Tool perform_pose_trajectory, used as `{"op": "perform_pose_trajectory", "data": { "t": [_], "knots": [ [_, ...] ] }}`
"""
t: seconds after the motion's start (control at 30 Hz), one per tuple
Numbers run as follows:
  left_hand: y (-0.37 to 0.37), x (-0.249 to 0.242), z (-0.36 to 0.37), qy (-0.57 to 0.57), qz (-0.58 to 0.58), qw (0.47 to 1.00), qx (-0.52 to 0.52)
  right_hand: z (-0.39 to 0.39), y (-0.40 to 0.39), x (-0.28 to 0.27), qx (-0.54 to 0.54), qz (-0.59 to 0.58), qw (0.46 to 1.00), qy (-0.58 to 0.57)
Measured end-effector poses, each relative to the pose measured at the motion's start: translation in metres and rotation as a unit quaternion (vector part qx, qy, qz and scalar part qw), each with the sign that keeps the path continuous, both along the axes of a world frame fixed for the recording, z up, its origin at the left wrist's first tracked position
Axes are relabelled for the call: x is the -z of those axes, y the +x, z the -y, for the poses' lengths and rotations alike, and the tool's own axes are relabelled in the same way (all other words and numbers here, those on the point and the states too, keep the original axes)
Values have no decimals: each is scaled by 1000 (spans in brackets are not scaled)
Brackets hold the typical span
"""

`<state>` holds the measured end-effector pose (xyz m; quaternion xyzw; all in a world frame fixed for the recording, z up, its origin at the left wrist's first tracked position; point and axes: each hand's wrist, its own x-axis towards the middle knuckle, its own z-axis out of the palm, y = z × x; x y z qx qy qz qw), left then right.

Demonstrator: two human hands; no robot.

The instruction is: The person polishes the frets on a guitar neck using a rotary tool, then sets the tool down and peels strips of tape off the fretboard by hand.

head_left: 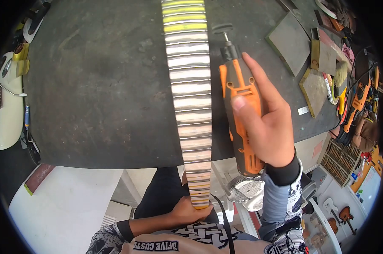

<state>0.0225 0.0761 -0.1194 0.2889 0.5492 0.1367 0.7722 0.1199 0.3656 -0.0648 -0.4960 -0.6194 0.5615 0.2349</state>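
A long guitar neck (190,89) runs lengthwise through the middle of the view, metal frets across it and yellow strips between the frets at its far end. My left hand (186,213) is closed around its near end, close to my body; some fingers are hidden beneath. To the right of the neck, my right hand (271,131) grips an orange and black rotary tool (238,122), thumb on top and index finger stretched along its side. A small disc (223,28) at the tool's tip looks blurred and sits just beside the neck, apart from it.
The dark workbench (98,93) carries flat blocks (291,42), a brush (340,74) and an orange power tool (357,101) on the right. At left lie a cream guitar body (7,118) and a blue-handled tool (27,116). A white surface (77,203) stands lower left.
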Motion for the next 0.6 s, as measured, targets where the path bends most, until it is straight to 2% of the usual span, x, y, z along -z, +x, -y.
{"op": "perform_pose_trajectory", "data": {
  "t": [0.13, 0.23, 0.37, 0.6],
  "knots": [
    [-11, 10, 2, -28, 156, 986, -45, -2, 5, 6, 63, -113, 986, -103],
    [-19, 21, 3, -65, 271, 959, -56, -4, 7, 10, 42, -75, 993, -77],
    [-22, 37, 11, -24, 326, 945, -25, -3, 5, 4, 74, -112, 981, -141],
    [-24, 38, 11, -59, 359, 931, -34, -2, 3, 6, 79, -111, 982, -131]
  ]
}}
